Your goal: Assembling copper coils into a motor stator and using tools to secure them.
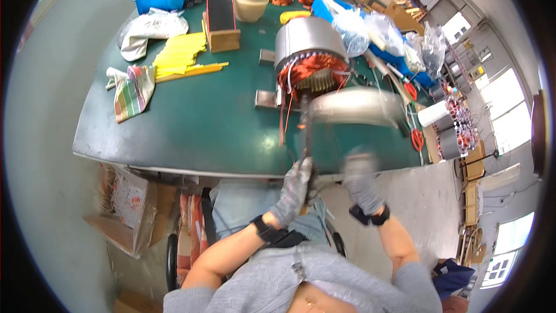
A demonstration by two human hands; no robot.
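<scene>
A grey metal motor stator (310, 37) lies on the green table with its open end and orange-red copper windings (315, 71) towards me. My left hand (294, 188), in a grey glove, is closed around a long dark bar (306, 130). The bar's far tip meets the lower edge of the windings. On the right, my gloved right hand (361, 179) is smeared by motion and looks closed. Beyond it, a pale, rounded mallet head (356, 105) is blurred in front of the stator; its handle is hard to make out.
Metal blocks (266, 98) flank the stator's left side. Yellow strips (180, 55), a striped cloth (134, 91) and a phone (221, 10) on a wooden stand lie left. Red-handled scissors (416, 139) and a bag-filled blue bin (376, 35) are right. The table's front edge (231, 172) runs before me.
</scene>
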